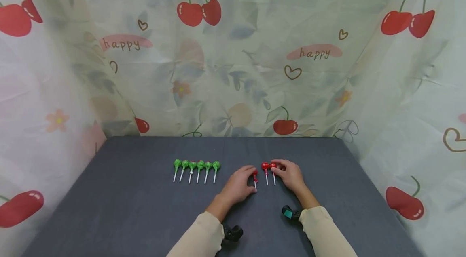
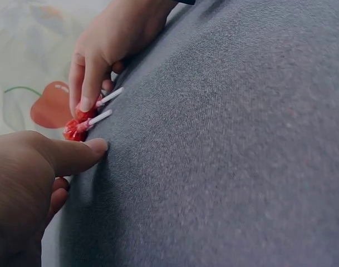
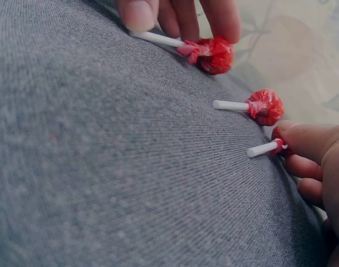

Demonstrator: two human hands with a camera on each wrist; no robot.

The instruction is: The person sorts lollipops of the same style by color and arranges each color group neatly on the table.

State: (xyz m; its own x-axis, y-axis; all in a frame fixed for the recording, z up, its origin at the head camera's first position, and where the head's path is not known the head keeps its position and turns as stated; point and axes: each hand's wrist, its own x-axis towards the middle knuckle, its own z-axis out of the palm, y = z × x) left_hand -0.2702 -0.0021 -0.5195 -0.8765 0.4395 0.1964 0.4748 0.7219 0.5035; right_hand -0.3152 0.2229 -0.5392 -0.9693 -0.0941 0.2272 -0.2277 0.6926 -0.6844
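Three red lollipops with white sticks lie in a loose row on the dark table. My left hand [image 1: 238, 185] holds the leftmost red lollipop [image 3: 214, 55], thumb at the stick's end and a fingertip at the wrapped head; in the left wrist view that lollipop is hidden behind the hand. The middle red lollipop [image 1: 265, 166] lies untouched between the hands. Around the head of the rightmost red lollipop [image 3: 262, 149], my right hand [image 1: 290, 175] pinches with thumb and fingers, covering most of the wrapper.
Left of the hands, several green lollipops [image 1: 200, 165] stand in an even row, sticks toward me. The grey cloth-covered table [image 1: 145, 216] ends at a hanging curtain [image 1: 233, 67] printed with cherries. Black wrist devices [image 1: 233, 233] sit at both cuffs.
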